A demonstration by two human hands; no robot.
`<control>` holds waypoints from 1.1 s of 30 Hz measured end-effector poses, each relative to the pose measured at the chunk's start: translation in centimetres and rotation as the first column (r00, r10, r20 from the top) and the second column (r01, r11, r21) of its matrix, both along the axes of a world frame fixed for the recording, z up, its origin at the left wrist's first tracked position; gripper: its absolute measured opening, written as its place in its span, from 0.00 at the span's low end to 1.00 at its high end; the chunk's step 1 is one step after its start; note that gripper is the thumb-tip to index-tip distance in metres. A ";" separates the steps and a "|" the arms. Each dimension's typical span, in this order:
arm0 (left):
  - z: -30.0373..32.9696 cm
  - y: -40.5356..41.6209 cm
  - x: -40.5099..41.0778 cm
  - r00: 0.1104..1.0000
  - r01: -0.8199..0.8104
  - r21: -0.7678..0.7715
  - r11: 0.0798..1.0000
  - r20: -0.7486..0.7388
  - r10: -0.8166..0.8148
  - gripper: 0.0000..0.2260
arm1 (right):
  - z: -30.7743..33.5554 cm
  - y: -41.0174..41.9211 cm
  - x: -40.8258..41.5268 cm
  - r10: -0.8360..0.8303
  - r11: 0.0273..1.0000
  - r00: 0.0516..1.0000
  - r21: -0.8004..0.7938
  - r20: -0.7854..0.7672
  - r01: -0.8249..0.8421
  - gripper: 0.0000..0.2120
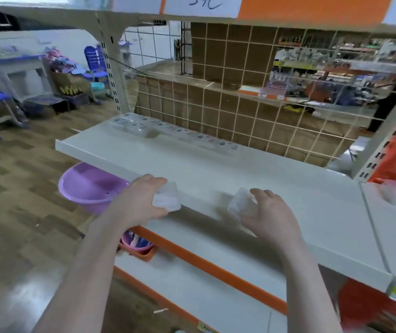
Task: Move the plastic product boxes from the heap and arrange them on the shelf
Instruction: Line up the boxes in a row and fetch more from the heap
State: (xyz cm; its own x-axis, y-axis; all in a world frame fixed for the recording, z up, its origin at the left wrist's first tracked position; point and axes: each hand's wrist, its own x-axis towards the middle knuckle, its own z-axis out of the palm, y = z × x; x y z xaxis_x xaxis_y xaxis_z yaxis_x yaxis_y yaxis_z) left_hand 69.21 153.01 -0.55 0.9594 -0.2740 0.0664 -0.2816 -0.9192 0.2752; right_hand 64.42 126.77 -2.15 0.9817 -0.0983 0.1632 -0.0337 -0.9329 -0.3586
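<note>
Both hands are carrying stock toward the shelf (216, 169), so the step in hand looks like the delivery leg: boxes picked up and now brought over the front edge of the shelf for placing.

The left hand (141, 200), in the lower middle of the frame, grips a small clear plastic box (167, 197); its fingers are curled round the box, which sits just at the shelf's front lip. The right hand (268, 212), a little to the right of centre, pinches a second clear box (240, 200) between thumb and curled fingers, held just above the shelf surface near the front edge. Motion blur makes it hard to tell whether either box touches the shelf yet.

At the back of the shelf, toward the upper left of centre, a row of clear boxes (175, 134) already lies along the wire grid (252, 116). The heap itself cannot be made out for certain; a blurred pale mass at the right edge may be it.

The next move probably calls for reaching deeper, toward the back row, and setting each box down flat and squared up beside those already there, then letting go of one at a time so neither slides off. A purple basin (89, 186) sits below the shelf at the left, where a dropped box could land.
</note>
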 end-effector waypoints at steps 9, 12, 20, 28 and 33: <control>0.6 6.2 10.2 0.998 -0.040 0.019 0.999 -0.041 0.040 0.32 | 0.4 6.6 13.2 0.056 0.998 0.996 0.003 -0.069 -0.056 0.25; 0.6 8.3 12.8 0.995 -0.064 0.027 0.998 -0.071 0.065 0.33 | 0.6 9.2 16.3 0.097 0.995 0.991 0.006 -0.089 -0.097 0.25; -0.1 13.5 19.5 0.994 -0.037 -0.027 0.999 -0.101 0.034 0.33 | 0.3 14.5 21.4 0.091 0.995 0.981 -0.019 -0.170 -0.095 0.18; -1.5 18.5 26.6 0.974 0.148 -0.046 0.988 -0.169 -0.153 0.33 | -1.1 20.2 25.3 -0.116 0.993 0.957 -0.056 -0.268 0.104 0.23; -1.7 20.4 30.0 0.961 0.222 -0.064 0.973 -0.157 -0.229 0.33 | -1.2 22.6 27.1 -0.189 0.982 0.942 -0.044 -0.279 0.184 0.24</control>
